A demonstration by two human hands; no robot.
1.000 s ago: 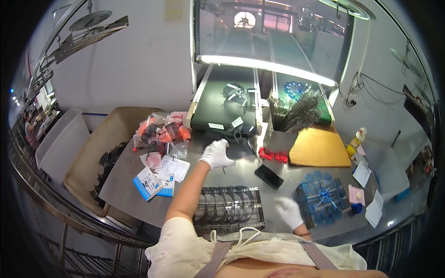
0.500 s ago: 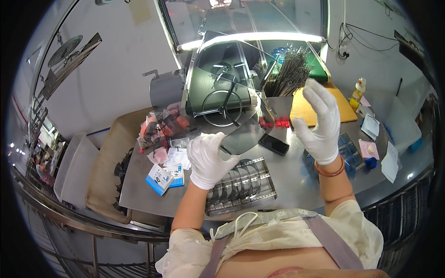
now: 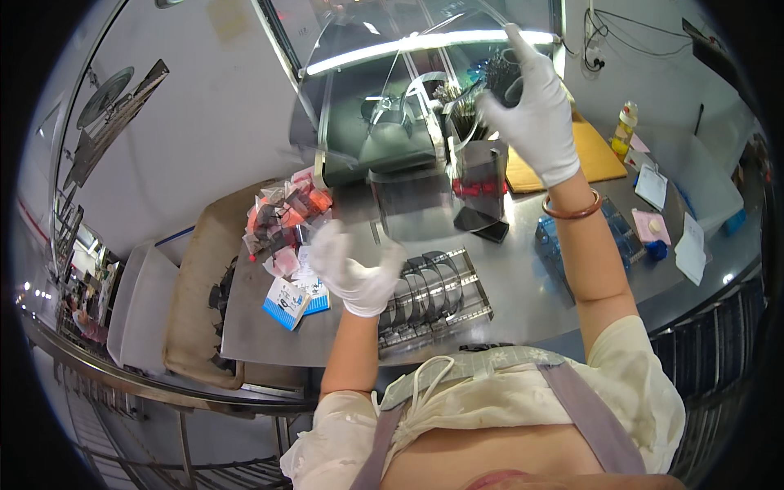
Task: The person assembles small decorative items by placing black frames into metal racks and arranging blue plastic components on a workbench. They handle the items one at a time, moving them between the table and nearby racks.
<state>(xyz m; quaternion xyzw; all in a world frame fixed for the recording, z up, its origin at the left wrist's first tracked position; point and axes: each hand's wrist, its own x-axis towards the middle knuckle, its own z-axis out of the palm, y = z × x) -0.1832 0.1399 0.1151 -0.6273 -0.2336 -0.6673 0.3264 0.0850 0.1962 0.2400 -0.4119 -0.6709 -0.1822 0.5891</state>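
Head view: two gloved hands are raised over a grey table (image 3: 523, 302).
Left hand (image 3: 353, 269): fingers are curled, nothing clearly gripped, above a wire rack (image 3: 437, 294).
Right hand (image 3: 531, 110): fingers are closed on a dark bundle (image 3: 502, 73).

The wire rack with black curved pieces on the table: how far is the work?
Done: black curved pieces fill rows of the wire rack. In hand: the gloved right hand reaches up to a dark bristly bunch; the gloved left hand hovers open beside the rack. Probably left: the pile of clear bags with red and black parts.
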